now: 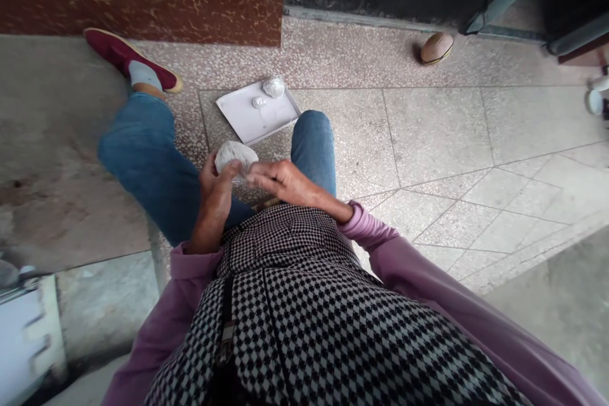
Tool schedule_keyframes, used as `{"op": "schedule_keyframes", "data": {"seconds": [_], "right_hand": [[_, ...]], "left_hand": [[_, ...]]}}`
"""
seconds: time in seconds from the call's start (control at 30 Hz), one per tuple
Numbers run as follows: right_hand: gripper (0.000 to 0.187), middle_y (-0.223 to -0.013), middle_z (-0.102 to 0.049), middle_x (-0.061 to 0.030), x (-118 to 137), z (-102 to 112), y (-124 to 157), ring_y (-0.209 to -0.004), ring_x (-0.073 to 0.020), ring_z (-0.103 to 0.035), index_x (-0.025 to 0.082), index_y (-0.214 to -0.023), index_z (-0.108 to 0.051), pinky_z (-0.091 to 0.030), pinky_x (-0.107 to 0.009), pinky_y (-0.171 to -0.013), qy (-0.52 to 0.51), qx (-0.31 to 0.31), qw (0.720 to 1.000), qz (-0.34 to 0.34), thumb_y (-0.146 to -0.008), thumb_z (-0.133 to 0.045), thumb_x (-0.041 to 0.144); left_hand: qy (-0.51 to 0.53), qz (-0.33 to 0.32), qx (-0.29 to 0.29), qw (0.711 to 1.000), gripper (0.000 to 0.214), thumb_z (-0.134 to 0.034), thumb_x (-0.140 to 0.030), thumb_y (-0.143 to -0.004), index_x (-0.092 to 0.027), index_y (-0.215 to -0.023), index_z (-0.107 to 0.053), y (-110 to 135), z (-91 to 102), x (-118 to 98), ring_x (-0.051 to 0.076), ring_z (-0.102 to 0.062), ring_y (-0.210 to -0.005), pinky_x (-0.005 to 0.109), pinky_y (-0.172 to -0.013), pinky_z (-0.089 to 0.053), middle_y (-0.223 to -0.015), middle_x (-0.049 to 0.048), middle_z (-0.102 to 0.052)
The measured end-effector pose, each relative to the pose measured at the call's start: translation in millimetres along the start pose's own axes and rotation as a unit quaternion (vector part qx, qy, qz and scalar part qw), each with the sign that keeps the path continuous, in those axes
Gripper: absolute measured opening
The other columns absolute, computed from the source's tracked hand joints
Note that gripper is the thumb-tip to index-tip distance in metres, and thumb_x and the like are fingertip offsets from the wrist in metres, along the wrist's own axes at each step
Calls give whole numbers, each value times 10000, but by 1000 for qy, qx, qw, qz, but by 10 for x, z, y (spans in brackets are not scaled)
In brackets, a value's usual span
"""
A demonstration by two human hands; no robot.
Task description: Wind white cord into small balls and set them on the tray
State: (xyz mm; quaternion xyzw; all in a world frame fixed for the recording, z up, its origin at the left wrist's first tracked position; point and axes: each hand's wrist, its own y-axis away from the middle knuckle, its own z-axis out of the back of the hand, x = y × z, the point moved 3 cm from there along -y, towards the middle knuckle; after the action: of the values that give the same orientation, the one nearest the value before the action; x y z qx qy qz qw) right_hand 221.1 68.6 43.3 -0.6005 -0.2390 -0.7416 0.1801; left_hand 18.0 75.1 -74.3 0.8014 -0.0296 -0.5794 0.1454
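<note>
My left hand point(215, 185) is wrapped round the side of a white ball point(234, 153), which looks like wound string or crumpled plastic; I cannot tell which. The ball is held above my lap, between my knees. My right hand point(281, 181) is at the ball's lower right edge, its fingers drawn together and slightly blurred. Whatever they pinch is hidden or too small to name. Just beyond the ball, a shallow white tray point(238, 115) lies on the floor. It bears a larger shiny whitish ball point(274, 86) and a small one point(259, 102).
A rounded tan object with a dark band point(436, 49) lies on the tiled floor point(438, 120) by the dark doorway. My red shoe point(111, 54) is near the brown skirting point(190, 3). A white panel with a notched edge point(23, 336) stands at lower left.
</note>
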Motion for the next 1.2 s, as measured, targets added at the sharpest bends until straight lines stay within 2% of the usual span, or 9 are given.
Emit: {"op": "schedule_keyframes", "data": {"seconds": [0.1, 0.2, 0.43, 0.63, 0.77, 0.87, 1.0, 1.1, 1.2], "right_hand": [[474, -921, -729, -11, 51, 397, -153, -933, -194, -648, 232, -955, -754, -539, -309, -896, 27, -81, 996, 11, -1345, -802, 498], [534, -866, -651, 15, -88, 588, -365, -882, -154, -554, 197, -930, -720, -484, -282, -852, 26, -101, 994, 38, -1329, -833, 534], [698, -784, -488, 64, -635, 293, -590, -767, -140, -447, 235, -881, -601, -423, -288, -756, -54, -159, 986, 8, -1262, -832, 772], [708, -826, -487, 40, -805, 252, -600, -814, -171, -474, 246, -881, -592, -471, -296, -790, -59, -182, 981, -14, -1249, -837, 799], [724, -790, -453, 48, -959, 199, -610, -800, -173, -472, 260, -843, -536, -467, -298, -782, -73, -183, 980, -35, -1285, -799, 768], [704, -791, -476, 45, -1014, 64, -541, -836, -176, -511, 258, -814, -517, -487, -304, -844, -52, -172, 983, -47, -1338, -754, 666], [520, -892, -624, 16, -929, -176, -321, -932, -188, -621, 230, -890, -611, -536, -316, -968, -10, -109, 993, -54, -1369, -707, 407], [354, -966, -727, -4, -765, -346, -118, -974, -200, -691, 209, -987, -693, -564, -318, -1008, 11, -40, 998, -43, -1332, -727, 275], [333, -960, -773, -8, -549, -444, 35, -948, -210, -737, 222, -983, -723, -576, -310, -965, 27, 24, 999, -28, -1298, -799, 300]], "left_hand": [[-18, -2, 33, 999, 773, -1203, -560, -686, -225, -1291, -857, -5, -43, 20, 272, -777, -1123, 367, -990, -624, -1220, 57, -868], [-12, 19, 90, 996, 844, -1201, -641, -624, -205, -1278, -893, 32, -128, -4, 338, -835, -1176, 415, -1007, -677, -1244, 108, -908], [8, 41, 125, 991, 979, -1153, -838, -672, -182, -1328, -841, 101, -159, 60, 421, -857, -1213, 526, -1040, -733, -1205, 158, -902], [-34, 20, 84, 996, 945, -1246, -549, -560, -189, -1364, -904, 112, -170, 67, 358, -844, -1194, 448, -1057, -729, -1303, 114, -920], [-4, 9, 74, 997, 764, -1161, -617, -657, -211, -1244, -890, 112, -191, 25, 406, -876, -1226, 518, -1116, -765, -1199, 117, -905], [37, -8, 68, 997, 671, -1076, -716, -798, -207, -1138, -801, 64, -171, 32, 468, -834, -1411, 585, -1242, -728, -1118, 142, -864], [46, -39, 24, 998, 656, -957, -807, -951, -227, -1111, -697, -1, -101, 49, 421, -767, -1488, 538, -1307, -675, -1164, 124, -844], [32, -69, -7, 997, 523, -886, -694, -1069, -210, -1152, -704, 8, -37, 23, 329, -780, -1381, 480, -1304, -652, -1262, 116, -835], [-4, -83, -7, 997, 426, -898, -577, -1111, -221, -1263, -722, 29, 25, -1, 255, -772, -1305, 423, -1234, -657, -1326, 79, -804]]}}
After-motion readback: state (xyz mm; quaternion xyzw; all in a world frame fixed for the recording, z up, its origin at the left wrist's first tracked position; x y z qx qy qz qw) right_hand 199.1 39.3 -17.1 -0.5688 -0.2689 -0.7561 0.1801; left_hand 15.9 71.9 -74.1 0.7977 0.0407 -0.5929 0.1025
